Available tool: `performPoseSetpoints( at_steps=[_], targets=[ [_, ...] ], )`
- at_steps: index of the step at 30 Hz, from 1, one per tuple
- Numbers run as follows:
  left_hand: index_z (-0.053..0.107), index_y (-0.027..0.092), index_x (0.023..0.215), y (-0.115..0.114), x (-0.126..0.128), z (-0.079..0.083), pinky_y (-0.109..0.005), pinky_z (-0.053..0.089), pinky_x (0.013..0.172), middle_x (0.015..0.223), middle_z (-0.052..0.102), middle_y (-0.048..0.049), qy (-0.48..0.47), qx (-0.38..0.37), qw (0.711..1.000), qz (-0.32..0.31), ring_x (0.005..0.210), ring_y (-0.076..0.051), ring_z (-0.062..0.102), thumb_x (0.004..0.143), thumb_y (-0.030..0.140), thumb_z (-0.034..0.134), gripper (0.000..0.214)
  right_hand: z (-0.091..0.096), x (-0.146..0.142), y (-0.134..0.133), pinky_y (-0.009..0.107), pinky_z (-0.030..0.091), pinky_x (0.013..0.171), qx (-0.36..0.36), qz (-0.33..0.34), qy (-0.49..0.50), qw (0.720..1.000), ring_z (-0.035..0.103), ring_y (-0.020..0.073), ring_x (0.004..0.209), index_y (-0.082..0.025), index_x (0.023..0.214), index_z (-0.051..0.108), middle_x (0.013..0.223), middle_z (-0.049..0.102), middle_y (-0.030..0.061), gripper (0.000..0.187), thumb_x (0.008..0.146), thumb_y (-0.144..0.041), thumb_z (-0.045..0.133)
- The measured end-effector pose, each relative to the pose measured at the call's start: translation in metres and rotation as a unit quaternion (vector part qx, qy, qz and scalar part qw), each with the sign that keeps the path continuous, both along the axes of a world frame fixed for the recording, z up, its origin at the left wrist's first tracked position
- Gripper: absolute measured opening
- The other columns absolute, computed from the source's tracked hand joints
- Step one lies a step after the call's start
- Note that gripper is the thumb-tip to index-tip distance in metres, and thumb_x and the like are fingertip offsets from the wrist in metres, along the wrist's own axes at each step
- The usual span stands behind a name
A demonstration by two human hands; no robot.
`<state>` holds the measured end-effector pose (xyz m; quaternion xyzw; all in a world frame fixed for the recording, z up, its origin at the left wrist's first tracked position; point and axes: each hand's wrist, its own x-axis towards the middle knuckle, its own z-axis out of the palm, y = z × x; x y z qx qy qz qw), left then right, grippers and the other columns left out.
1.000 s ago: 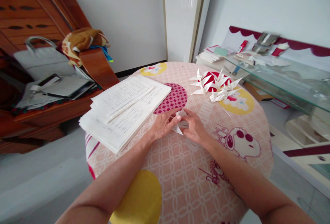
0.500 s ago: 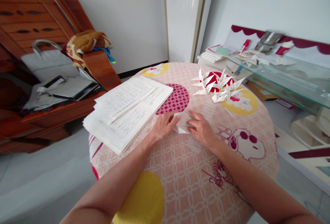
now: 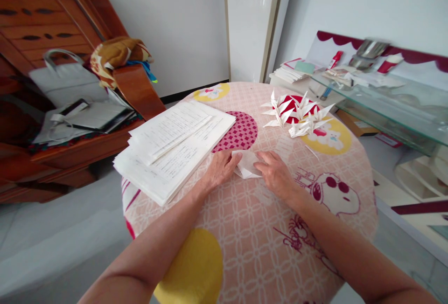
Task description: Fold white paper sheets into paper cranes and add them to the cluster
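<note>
Your hands flank a small folded white paper (image 3: 248, 166), just right of the stack of written sheets (image 3: 182, 150).
Your left hand (image 3: 221, 168), nearer the stack, lays its thumb over the paper's left side; your right hand (image 3: 276, 173), farther from the stack, rests slightly parted fingers on the other side. Whether either truly pinches it, I cannot tell. Contact from both sides probably steadies the light paper against the tabletop (image 3: 245, 229). The folded paper birds (image 3: 301, 130) stand well right of the stack, beyond your reaching fingers, likely so your forearms don't crush their pointed wings.
</note>
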<state>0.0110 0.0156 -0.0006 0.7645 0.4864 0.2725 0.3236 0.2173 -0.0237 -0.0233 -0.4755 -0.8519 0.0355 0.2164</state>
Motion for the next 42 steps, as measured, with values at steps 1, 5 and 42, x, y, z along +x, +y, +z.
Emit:
performPoseSetpoints(
  at_steps=[1,5,42],
  targets=[
    [0.047,0.017,0.062,0.0,0.0,0.0,-0.026,0.027,0.057,0.058,0.044,0.0012,0.001,-0.001,1.0,-0.002,0.058,-0.012,0.038,0.094,0.045,0.034,0.044,0.0,0.001,0.0,0.046,0.042,0.094,0.003,0.001,0.005,1.0,0.049,0.0291,0.107,-0.019,0.08,0.071,0.13,0.059,0.0139,0.031,0.091,-0.01,0.044],
    [0.046,0.017,0.06,0.002,-0.002,-0.004,-0.026,0.026,0.054,0.057,0.041,0.001,0.022,0.012,1.0,0.001,0.056,-0.011,0.037,0.095,0.041,0.035,0.043,0.002,0.006,0.002,0.046,0.042,0.096,0.021,0.027,0.006,0.999,0.049,0.0277,0.11,-0.019,0.076,0.07,0.147,0.052,0.0087,0.034,0.093,-0.011,0.043],
    [0.047,0.017,0.061,0.003,0.001,-0.008,-0.027,0.027,0.055,0.057,0.043,0.0013,0.029,0.058,0.998,-0.009,0.054,-0.011,0.036,0.098,0.036,0.032,0.043,-0.006,-0.036,0.0,0.028,0.043,0.064,-0.097,-0.048,0.072,0.992,0.057,0.0186,0.071,-0.019,0.064,0.059,0.075,0.062,0.0046,0.016,0.075,-0.011,0.067]
  ],
)
